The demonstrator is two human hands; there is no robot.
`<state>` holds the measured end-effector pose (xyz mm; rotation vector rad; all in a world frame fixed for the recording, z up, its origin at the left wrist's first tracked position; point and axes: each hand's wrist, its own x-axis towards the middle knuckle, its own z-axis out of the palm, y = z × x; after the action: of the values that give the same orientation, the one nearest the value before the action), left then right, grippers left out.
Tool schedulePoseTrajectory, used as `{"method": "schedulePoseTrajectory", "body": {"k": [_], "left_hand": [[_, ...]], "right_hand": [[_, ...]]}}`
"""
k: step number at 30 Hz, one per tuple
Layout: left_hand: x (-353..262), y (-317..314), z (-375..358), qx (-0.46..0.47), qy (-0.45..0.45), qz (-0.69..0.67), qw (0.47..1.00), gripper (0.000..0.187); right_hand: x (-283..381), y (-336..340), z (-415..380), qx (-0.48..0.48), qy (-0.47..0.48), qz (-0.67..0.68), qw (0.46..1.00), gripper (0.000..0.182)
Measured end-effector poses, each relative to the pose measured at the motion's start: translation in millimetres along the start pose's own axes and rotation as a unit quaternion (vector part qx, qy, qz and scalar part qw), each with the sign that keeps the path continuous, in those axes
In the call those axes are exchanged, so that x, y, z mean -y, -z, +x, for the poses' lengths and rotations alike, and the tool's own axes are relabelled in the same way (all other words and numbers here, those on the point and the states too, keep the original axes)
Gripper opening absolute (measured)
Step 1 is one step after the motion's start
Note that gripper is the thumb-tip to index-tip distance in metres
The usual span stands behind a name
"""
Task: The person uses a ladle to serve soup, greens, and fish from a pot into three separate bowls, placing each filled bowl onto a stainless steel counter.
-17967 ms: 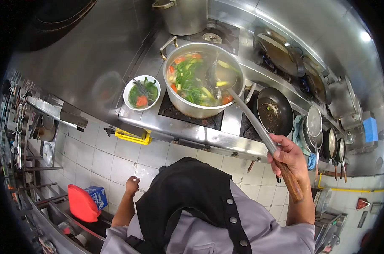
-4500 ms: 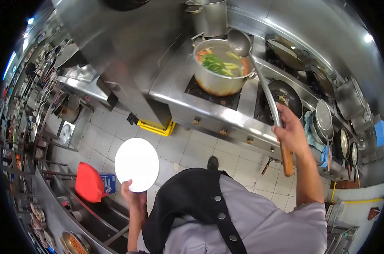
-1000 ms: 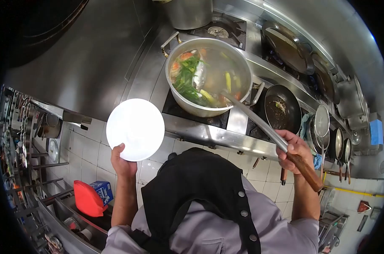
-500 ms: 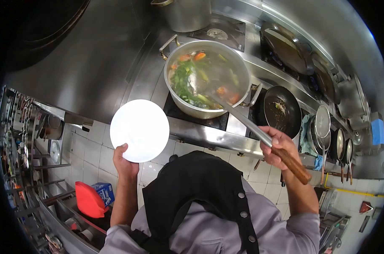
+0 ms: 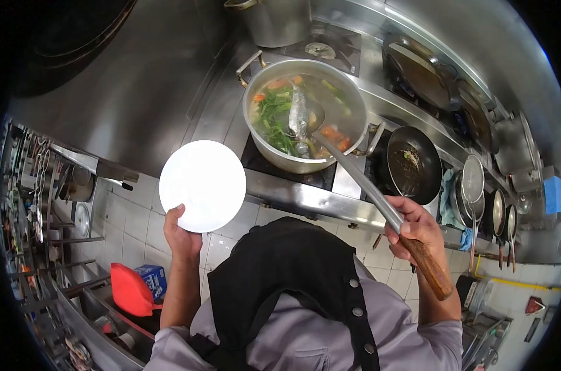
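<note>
My left hand [image 5: 183, 234] grips the rim of a round white plate [image 5: 202, 185], thumb on top, beside the pot. My right hand [image 5: 416, 229] is closed around the long metal and wooden handle of a ladle [image 5: 370, 188]. The ladle's head dips into a large metal pot [image 5: 305, 166] of cloudy broth and is partly hidden there. A silvery piece of fish [image 5: 298, 114] lies at the ladle's head, at the surface. Leafy greens [image 5: 273, 120] float on the left of the broth, and orange pieces [image 5: 335, 137] are near the ladle's shaft.
A dark frying pan [image 5: 414, 166] with food residue stands right of the pot. Behind is a tall stockpot [image 5: 277, 21]. Strainers [image 5: 472, 179] and small pans hang at the right. A red object [image 5: 131, 289] and a blue box [image 5: 151, 281] are at lower left.
The ladle's handle end has swung down toward me and its head has shifted in the broth. The fish is now raised and more visible. The plate has barely moved.
</note>
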<state>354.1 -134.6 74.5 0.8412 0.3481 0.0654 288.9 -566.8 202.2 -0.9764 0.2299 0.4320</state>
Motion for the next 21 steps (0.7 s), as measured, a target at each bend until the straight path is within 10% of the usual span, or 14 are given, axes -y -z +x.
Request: {"method": "schedulePoseTrajectory", "body": {"k": [21], "left_hand": [[-16.8, -50.2, 27.2, 0.041, -0.028, 0.017, 0.999, 0.055]], "right_hand": [[49.8, -13.1, -28.4, -0.012, 0.039, 0.069, 0.997, 0.056]]}}
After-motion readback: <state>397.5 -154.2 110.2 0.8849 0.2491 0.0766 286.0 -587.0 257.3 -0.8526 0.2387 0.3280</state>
